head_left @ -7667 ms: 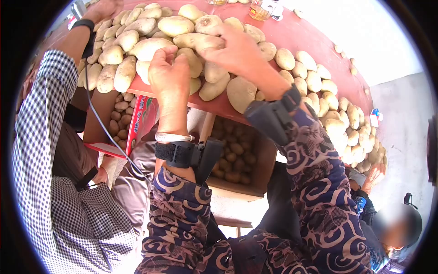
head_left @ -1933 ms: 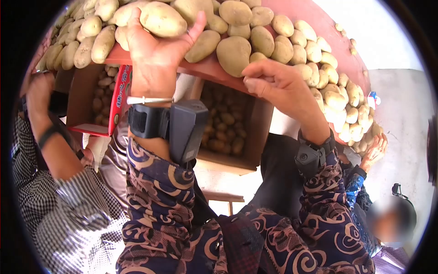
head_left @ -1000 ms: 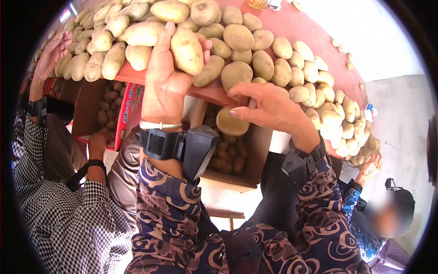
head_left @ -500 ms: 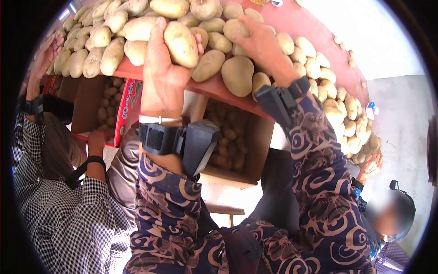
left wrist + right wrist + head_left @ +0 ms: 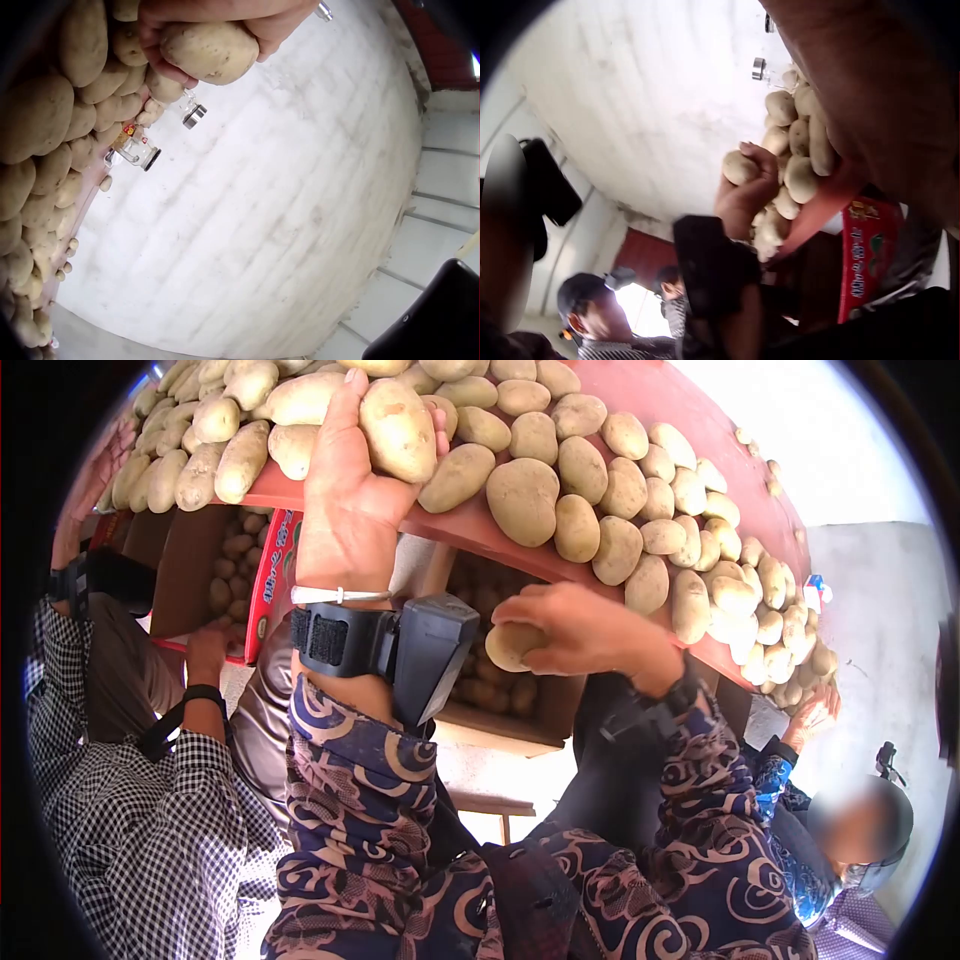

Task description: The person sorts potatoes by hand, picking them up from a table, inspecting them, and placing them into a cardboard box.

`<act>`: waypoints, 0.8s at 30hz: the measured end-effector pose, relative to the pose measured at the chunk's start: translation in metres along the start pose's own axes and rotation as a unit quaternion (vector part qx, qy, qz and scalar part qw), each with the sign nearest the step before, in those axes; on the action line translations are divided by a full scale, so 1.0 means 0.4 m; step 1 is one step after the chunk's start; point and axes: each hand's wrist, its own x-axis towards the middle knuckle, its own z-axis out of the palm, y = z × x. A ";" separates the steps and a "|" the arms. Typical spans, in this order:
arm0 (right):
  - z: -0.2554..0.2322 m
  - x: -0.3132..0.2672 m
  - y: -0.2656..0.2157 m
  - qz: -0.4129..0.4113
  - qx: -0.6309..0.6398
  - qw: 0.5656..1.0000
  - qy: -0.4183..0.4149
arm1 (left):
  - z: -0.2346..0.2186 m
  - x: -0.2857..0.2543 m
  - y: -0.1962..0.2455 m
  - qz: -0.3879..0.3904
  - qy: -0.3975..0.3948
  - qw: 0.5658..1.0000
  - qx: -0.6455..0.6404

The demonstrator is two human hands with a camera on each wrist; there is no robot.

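My left hand (image 5: 350,510) grips a large oval potato (image 5: 398,430) at the near edge of the heap, thumb on one side and fingertips showing on the other. The left wrist view shows the same potato (image 5: 210,52) with fingers curled round it. Lower and to the right, my right hand (image 5: 590,628) pinches a smaller potato (image 5: 510,647) between thumb and fingers, over the open cardboard box (image 5: 560,700). In the right wrist view the right hand (image 5: 885,97) is a dark shape and its potato is hidden.
Many potatoes (image 5: 522,500) cover the red table (image 5: 640,390). A red printed box (image 5: 270,585) with potatoes stands at left, beside a person in a checked shirt (image 5: 150,840). Another person (image 5: 800,830) sits at right. Glass jars (image 5: 142,154) stand behind the heap.
My right hand reached onto the heap half a second ago; now it is back over the box with a potato. A second ago another potato was below it there. My left hand keeps its potato.
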 end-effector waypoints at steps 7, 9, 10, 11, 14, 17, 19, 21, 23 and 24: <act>0.009 0.000 -0.001 0.013 -0.017 0.991 0.134 | 0.034 -0.019 -0.020 0.034 0.006 0.999 0.014; -0.015 0.008 -0.005 -0.003 -0.046 0.985 0.168 | 0.038 -0.020 -0.021 0.030 0.012 0.999 0.010; -0.026 0.012 -0.011 0.010 -0.001 0.979 0.203 | 0.036 -0.016 -0.020 0.030 0.012 0.999 0.010; -0.037 0.019 -0.017 0.023 0.045 0.971 0.236 | 0.037 -0.014 -0.018 0.022 -0.005 1.000 0.018; -0.070 0.054 -0.055 0.033 0.090 0.943 0.317 | 0.055 -0.029 -0.033 0.026 0.000 0.999 0.034; -0.093 0.099 -0.078 0.028 0.163 0.908 0.384 | 0.077 -0.031 -0.054 0.027 -0.011 0.999 0.031; -0.099 0.134 -0.076 0.002 0.191 0.894 0.405 | 0.085 -0.033 -0.064 0.016 -0.036 0.999 0.020; -0.101 0.163 -0.071 -0.044 0.084 0.864 0.495 | 0.103 -0.054 -0.078 0.014 -0.088 0.995 0.054; -0.109 0.158 -0.069 -0.021 0.087 0.861 0.501 | 0.103 -0.054 -0.075 0.032 -0.097 0.992 0.072; -0.112 0.149 -0.060 -0.012 0.130 0.869 0.477 | 0.097 -0.049 -0.066 0.006 -0.122 0.990 0.065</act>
